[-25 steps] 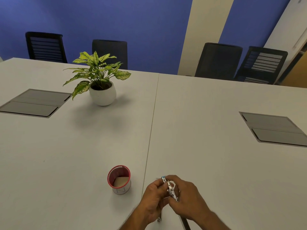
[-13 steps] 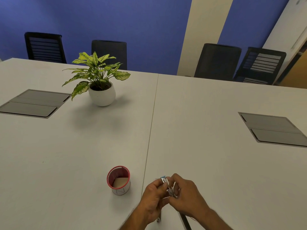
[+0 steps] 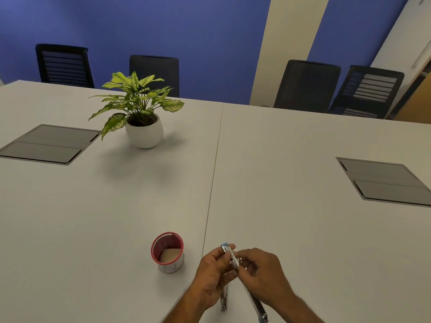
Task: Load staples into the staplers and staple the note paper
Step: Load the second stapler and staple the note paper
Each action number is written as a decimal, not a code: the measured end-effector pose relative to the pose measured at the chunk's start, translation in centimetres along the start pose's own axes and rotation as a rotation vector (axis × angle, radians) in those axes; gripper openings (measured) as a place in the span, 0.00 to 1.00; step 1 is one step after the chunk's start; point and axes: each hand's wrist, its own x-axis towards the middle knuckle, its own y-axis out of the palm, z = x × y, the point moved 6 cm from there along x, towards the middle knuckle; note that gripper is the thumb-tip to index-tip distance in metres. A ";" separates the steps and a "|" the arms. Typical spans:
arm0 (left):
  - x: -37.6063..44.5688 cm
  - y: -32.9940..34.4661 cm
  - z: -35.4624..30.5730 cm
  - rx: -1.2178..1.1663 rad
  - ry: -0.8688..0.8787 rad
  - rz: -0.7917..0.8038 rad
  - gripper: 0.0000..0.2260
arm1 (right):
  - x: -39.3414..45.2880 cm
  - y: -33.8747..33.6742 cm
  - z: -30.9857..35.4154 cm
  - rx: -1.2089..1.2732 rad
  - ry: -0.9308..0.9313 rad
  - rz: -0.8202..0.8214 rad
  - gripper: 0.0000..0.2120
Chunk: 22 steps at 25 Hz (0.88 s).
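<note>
A small metal stapler (image 3: 229, 255), with a blue tip at its far end, is being held just above the near edge of the white table (image 3: 291, 206), close to the seam that is running between the 2 tabletops. The stapler is being gripped from the left by the left hand (image 3: 213, 279), whose fingers are curled around its lower body, with the thumb lying along the side. It is being pinched from the right by the right hand (image 3: 263, 273), whose fingertips are closed on the silver upper part near the middle. The stapler is being kept tilted, with the blue tip pointing away and slightly left. A thin metal part (image 3: 224, 299) is hanging down below the left hand, and a longer dark bar with a bluish end (image 3: 256, 306) is reaching toward the bottom edge under the right wrist; whether these are being opened out from the same stapler cannot be told. No note paper can be made out.

Just left of the hands, a red-rimmed cup (image 3: 167, 251) is standing upright on the table. Farther back on the left, a potted plant (image 3: 140, 113) in a white pot is being shown. 2 grey panels (image 3: 46, 144) (image 3: 384, 181) are set flush into the tabletop, 1 on each side. 4 black chairs (image 3: 306, 86) are lined up against the blue wall.
</note>
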 end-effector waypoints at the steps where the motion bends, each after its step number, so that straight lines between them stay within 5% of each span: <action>1: 0.0 -0.1 -0.1 -0.002 0.002 -0.011 0.10 | 0.0 0.0 0.1 -0.017 -0.018 0.004 0.09; 5: 0.2 -1.1 -0.6 -0.053 0.021 -0.074 0.10 | 0.0 0.0 -0.1 -0.023 -0.004 0.028 0.02; 11: 0.3 -1.4 -1.2 -0.046 0.019 -0.079 0.10 | -0.2 0.5 -0.5 0.145 0.076 0.148 0.13; 17: 0.6 -2.2 -1.2 -0.067 0.017 -0.093 0.10 | 0.5 0.2 -6.3 0.455 0.451 -0.014 0.13; 22: 0.9 -3.0 -1.5 -0.085 0.020 -0.115 0.11 | -0.2 1.5 -11.8 0.047 0.685 0.073 0.04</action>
